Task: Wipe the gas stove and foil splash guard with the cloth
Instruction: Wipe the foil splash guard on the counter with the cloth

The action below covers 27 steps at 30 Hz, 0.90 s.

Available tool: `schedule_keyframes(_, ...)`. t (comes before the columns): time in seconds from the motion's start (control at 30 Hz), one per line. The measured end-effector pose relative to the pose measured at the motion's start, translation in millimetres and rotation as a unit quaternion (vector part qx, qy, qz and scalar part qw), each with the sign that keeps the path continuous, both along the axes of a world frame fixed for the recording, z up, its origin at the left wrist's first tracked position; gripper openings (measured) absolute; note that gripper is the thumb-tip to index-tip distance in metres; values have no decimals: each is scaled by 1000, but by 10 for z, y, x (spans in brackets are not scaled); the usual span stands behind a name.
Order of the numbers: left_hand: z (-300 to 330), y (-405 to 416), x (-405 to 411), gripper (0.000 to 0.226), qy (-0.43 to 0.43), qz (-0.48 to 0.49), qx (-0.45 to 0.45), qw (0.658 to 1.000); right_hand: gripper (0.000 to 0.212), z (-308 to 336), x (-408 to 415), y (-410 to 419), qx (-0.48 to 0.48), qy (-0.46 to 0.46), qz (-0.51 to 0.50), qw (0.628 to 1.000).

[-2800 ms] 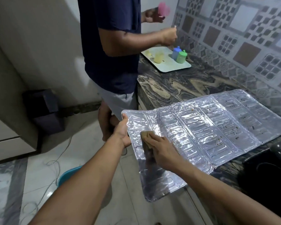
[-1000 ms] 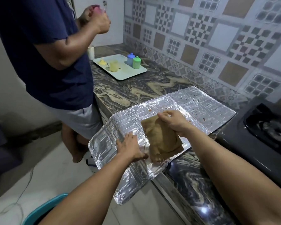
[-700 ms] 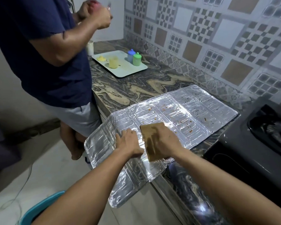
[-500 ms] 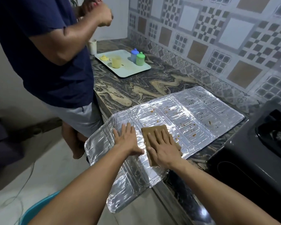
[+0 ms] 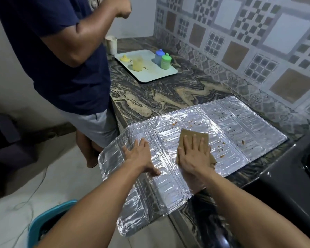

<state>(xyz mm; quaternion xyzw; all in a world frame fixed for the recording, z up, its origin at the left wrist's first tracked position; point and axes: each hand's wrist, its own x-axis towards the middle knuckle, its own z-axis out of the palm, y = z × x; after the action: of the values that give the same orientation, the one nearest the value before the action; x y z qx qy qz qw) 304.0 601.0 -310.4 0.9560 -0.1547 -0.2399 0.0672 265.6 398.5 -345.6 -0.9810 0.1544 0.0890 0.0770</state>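
Note:
The silver foil splash guard [image 5: 240,126] lies unfolded flat on the marble counter, its left part hanging over the counter's front edge. Brown food specks dot its right panels. My right hand [image 5: 193,154] presses flat, fingers spread, on the folded brown cloth [image 5: 195,136] in the middle of the foil. My left hand [image 5: 141,156] lies palm down on the foil's left panel, holding it still. The black gas stove [image 5: 293,176] sits at the right edge, only partly in view.
A person in a navy shirt [image 5: 61,51] stands at the counter's left end. Behind the foil, a pale tray [image 5: 150,76] carries a yellow, a blue and a green container. A white cup [image 5: 111,43] stands beyond it. A teal bucket [image 5: 48,217] is on the floor.
My right hand lowered the hanging cloth flat onto the foil and has slid it right and away from me. My left hand stays pressed on the left panel.

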Motion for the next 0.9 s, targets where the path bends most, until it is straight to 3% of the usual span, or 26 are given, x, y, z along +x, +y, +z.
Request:
schedule_keyframes(0.1,-15,0,11,135,2,5,-2,1000,58,-47,-141,309,-9,-38,164,986)
schedule_keyframes(0.17,-18,-8,20,136,0,5,8,1000,57,-60,-82,389,-28,-41,218,975)
schedule_keyframes(0.5,-11,-25,36,140,24,10,13,1000,59,81,685,-65,10,15,91,996)
schedule_keyframes(0.57,18,-40,38,140,26,12,18,999,59,44,662,16,4,-13,118,993)
schedule_keyframes(0.73,103,-105,33,139,24,16,49,998,57,-25,665,322,-41,-55,319,945)
schedule_keyframes(0.9,133,-122,22,137,34,32,49,998,55,2,943,194,-26,-26,274,961)
